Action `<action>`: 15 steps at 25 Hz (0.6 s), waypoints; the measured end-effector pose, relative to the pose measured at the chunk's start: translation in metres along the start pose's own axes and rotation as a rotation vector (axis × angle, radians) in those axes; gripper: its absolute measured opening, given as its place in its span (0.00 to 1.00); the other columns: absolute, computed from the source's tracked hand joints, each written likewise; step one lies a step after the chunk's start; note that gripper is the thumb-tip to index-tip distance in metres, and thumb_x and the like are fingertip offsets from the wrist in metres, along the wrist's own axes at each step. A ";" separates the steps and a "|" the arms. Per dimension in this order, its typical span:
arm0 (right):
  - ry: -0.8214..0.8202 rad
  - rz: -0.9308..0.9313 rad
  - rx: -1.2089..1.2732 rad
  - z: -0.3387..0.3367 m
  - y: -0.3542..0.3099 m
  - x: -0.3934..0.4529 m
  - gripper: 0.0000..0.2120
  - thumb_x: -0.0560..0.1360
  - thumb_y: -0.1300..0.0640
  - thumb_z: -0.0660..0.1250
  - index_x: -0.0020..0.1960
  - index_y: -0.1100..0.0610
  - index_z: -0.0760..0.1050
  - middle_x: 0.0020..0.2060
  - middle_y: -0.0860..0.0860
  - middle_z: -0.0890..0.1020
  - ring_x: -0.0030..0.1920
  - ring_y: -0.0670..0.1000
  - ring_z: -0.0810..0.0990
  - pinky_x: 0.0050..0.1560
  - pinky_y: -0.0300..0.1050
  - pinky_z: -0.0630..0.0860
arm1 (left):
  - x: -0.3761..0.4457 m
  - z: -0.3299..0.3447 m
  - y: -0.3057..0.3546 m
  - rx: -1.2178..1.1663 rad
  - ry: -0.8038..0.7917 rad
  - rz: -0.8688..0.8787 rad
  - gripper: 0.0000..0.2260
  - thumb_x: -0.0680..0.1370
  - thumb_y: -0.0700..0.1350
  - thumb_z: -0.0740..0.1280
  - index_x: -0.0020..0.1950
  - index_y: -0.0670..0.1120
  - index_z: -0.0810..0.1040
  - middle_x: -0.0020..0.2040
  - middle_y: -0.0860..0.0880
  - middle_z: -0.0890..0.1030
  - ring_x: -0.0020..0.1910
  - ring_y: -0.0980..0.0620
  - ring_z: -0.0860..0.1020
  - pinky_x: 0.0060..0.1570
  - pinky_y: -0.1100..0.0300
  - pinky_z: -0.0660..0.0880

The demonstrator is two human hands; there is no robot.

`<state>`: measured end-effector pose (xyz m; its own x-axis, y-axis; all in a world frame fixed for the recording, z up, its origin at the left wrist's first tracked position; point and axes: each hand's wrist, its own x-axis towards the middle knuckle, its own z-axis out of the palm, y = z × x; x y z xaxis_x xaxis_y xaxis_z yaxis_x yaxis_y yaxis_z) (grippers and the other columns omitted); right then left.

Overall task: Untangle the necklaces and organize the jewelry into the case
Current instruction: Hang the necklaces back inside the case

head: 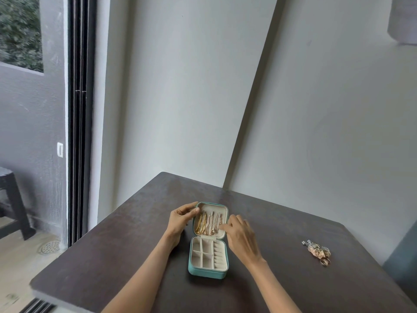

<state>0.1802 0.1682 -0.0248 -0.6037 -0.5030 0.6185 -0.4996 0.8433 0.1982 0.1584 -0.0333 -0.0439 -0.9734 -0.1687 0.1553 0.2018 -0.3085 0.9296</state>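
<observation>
A small teal jewelry case [204, 273] lies open on the dark table [282, 222]. Its lid half holds several gold, silver and rose chains [206, 223] laid side by side. The lower half has cream compartments and ring rolls with nothing visible in them. My left hand [180, 219] grips the lid's left edge, thumb and fingers curled on the rim. My right hand [240, 236] rests at the lid's right side, fingertips touching the chains near the lower right. A small heap of rings and other jewelry [318, 251] lies on the table to the right.
The table stands against a pale wall [203, 109] and into a corner. Its left edge drops to a wooden floor by a sliding door frame [79, 132]. A dark stool [11, 199] stands outside at far left.
</observation>
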 end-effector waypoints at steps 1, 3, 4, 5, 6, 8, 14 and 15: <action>0.003 -0.019 -0.005 -0.001 0.000 -0.002 0.16 0.62 0.66 0.75 0.44 0.47 0.82 0.34 0.46 0.74 0.35 0.48 0.72 0.33 0.40 0.72 | -0.001 0.000 0.000 -0.006 0.006 0.000 0.08 0.73 0.36 0.70 0.51 0.45 0.82 0.36 0.57 0.84 0.31 0.67 0.76 0.31 0.71 0.68; 0.001 -0.045 -0.027 -0.003 0.000 -0.005 0.19 0.61 0.67 0.75 0.44 0.47 0.82 0.34 0.46 0.74 0.35 0.48 0.73 0.32 0.40 0.72 | -0.001 -0.001 -0.002 -0.004 0.015 -0.009 0.09 0.73 0.38 0.71 0.51 0.47 0.82 0.37 0.57 0.84 0.32 0.66 0.75 0.32 0.68 0.66; -0.006 -0.056 -0.042 -0.005 0.000 -0.006 0.19 0.59 0.68 0.75 0.43 0.47 0.82 0.34 0.46 0.75 0.35 0.48 0.73 0.32 0.40 0.72 | -0.001 0.000 -0.002 0.000 0.017 -0.011 0.08 0.73 0.38 0.71 0.50 0.47 0.82 0.38 0.57 0.84 0.32 0.66 0.75 0.32 0.68 0.66; -0.012 -0.070 -0.057 -0.006 0.000 -0.006 0.19 0.58 0.69 0.75 0.41 0.47 0.82 0.34 0.46 0.75 0.35 0.48 0.73 0.33 0.40 0.72 | -0.002 0.000 -0.002 -0.003 0.019 -0.009 0.08 0.73 0.38 0.71 0.50 0.48 0.82 0.38 0.56 0.84 0.32 0.66 0.75 0.32 0.68 0.67; -0.014 -0.082 -0.067 -0.007 0.000 -0.007 0.19 0.59 0.69 0.75 0.41 0.47 0.82 0.34 0.46 0.75 0.35 0.48 0.73 0.33 0.39 0.72 | -0.002 0.001 -0.001 -0.002 0.025 -0.004 0.08 0.73 0.38 0.71 0.49 0.49 0.83 0.38 0.56 0.84 0.33 0.66 0.76 0.32 0.69 0.67; -0.005 -0.087 -0.067 -0.007 0.000 -0.008 0.16 0.65 0.67 0.68 0.42 0.46 0.82 0.35 0.45 0.75 0.36 0.48 0.73 0.33 0.40 0.72 | -0.002 0.001 -0.002 0.010 0.027 -0.003 0.08 0.73 0.39 0.71 0.49 0.50 0.83 0.39 0.56 0.84 0.35 0.64 0.76 0.32 0.68 0.67; -0.018 -0.110 -0.082 0.000 -0.002 -0.010 0.19 0.70 0.61 0.54 0.40 0.46 0.82 0.35 0.44 0.75 0.36 0.47 0.72 0.33 0.40 0.72 | 0.001 0.000 -0.004 0.012 0.027 -0.013 0.08 0.73 0.40 0.72 0.49 0.49 0.83 0.39 0.55 0.84 0.36 0.63 0.75 0.33 0.66 0.66; -0.012 -0.108 -0.074 0.000 -0.001 -0.010 0.16 0.70 0.62 0.57 0.41 0.46 0.82 0.35 0.44 0.76 0.37 0.47 0.72 0.33 0.40 0.72 | 0.001 0.000 -0.005 0.009 0.024 -0.011 0.08 0.73 0.39 0.72 0.50 0.49 0.83 0.39 0.56 0.84 0.36 0.63 0.76 0.33 0.67 0.66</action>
<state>0.1866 0.1718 -0.0313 -0.5564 -0.5932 0.5818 -0.5151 0.7957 0.3187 0.1563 -0.0322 -0.0485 -0.9726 -0.1876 0.1370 0.1899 -0.3019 0.9343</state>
